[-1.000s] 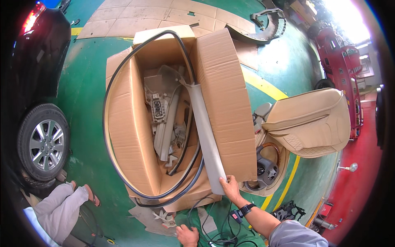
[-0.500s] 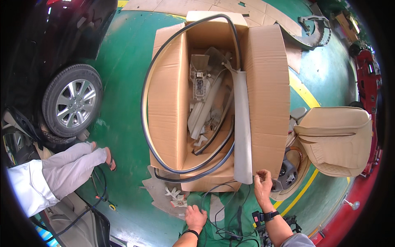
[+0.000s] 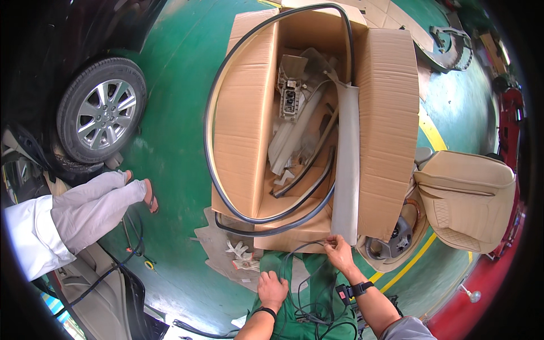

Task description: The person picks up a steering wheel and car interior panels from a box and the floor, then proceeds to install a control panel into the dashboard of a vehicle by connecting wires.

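A thin black cable [image 3: 306, 243] arches from my left hand [image 3: 272, 290] to my right hand [image 3: 339, 253]. The fingers of my right hand pinch it beside the lower end of a long grey trim strip [image 3: 347, 164]. Curled over my green-clad leg, my left hand closes around the cable, though its fingertips are partly hidden. More loops of the cable lie across my lap. In front stands an open cardboard box [image 3: 388, 130] with pale trim pieces and a metal-and-plastic part [image 3: 290, 101] inside. A black rubber seal [image 3: 208, 119] loops over the box.
White gloves [image 3: 240, 252] lie on a flattened grey sheet at lower left. A beige seat part [image 3: 467, 198] and a steering wheel [image 3: 399, 235] sit to the right. Beside a car wheel [image 3: 102, 111] on the left is a person in grey trousers [image 3: 93, 212].
My right hand has moved left and slightly up, toward the base of the grey strip, drawing the cable with it. The left hand has shifted slightly up. The whole view has tilted somewhat.
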Action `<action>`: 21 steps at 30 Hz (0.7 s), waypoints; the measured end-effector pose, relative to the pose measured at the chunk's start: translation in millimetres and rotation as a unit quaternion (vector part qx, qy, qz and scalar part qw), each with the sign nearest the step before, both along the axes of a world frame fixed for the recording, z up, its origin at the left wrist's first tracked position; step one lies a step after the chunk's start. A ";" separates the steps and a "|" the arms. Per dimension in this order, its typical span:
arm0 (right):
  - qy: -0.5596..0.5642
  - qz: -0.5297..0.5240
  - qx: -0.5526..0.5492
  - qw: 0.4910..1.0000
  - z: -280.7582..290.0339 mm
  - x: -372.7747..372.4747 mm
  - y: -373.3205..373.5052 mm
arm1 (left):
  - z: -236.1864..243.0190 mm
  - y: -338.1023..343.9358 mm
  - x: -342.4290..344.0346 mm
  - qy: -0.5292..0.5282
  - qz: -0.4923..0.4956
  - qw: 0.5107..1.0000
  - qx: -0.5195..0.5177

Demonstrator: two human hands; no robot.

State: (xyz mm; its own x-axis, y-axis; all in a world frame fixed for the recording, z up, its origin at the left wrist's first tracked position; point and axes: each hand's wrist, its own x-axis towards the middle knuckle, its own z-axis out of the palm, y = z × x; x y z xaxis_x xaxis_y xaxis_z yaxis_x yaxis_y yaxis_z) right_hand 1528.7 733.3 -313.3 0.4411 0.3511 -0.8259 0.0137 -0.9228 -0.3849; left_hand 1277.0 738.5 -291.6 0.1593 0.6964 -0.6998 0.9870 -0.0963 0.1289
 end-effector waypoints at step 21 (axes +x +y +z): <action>0.293 -0.330 0.158 0.883 -146.2 52.0 223.3 | 1.8 14.7 -18.8 -0.044 0.042 0.997 -0.041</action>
State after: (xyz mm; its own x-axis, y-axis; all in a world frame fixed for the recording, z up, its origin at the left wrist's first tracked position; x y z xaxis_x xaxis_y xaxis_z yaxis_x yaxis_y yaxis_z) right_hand 1580.6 956.6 -459.5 0.1648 0.4310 -0.8872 -0.7748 -0.5000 -0.3868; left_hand 1258.2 753.2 -289.8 0.1664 0.6511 -0.7405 0.9755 0.0009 0.2200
